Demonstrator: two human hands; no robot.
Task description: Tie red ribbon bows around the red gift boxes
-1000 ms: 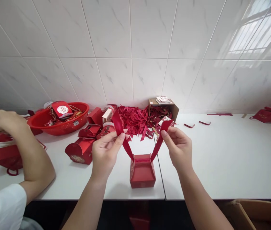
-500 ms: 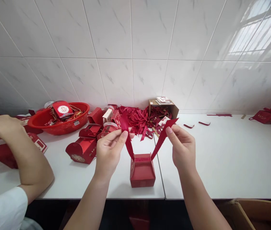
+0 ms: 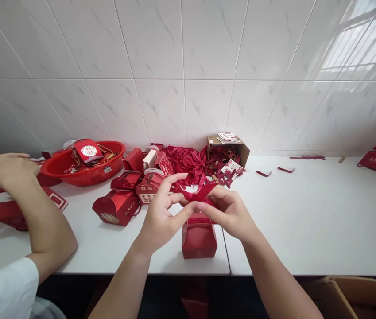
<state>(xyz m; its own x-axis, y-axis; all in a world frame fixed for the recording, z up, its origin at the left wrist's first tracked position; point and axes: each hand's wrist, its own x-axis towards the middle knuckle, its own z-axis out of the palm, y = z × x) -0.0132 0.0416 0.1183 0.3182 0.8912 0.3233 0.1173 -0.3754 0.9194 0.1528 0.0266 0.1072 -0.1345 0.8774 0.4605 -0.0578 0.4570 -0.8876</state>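
A small red gift box (image 3: 199, 243) stands near the table's front edge, straight before me. Just above its top, a dark red ribbon (image 3: 201, 193) is crossed over itself between my two hands. My left hand (image 3: 164, 212) pinches the ribbon, its index finger raised and curved. My right hand (image 3: 229, 210) is closed on the ribbon from the other side, and the two thumb tips meet. The fingers hide part of the ribbon and the upper part of the box.
Left of my hands stand several finished red boxes (image 3: 116, 207). A red basin (image 3: 84, 175) holds more. Behind lie a heap of red ribbons (image 3: 188, 164) and a cardboard box (image 3: 246, 153) on its side. A co-worker's arm (image 3: 46, 226) rests at far left.
My hands have come together above the box, bringing the two ribbon ends from spread apart to crossed. The co-worker's hand at left has shifted slightly.
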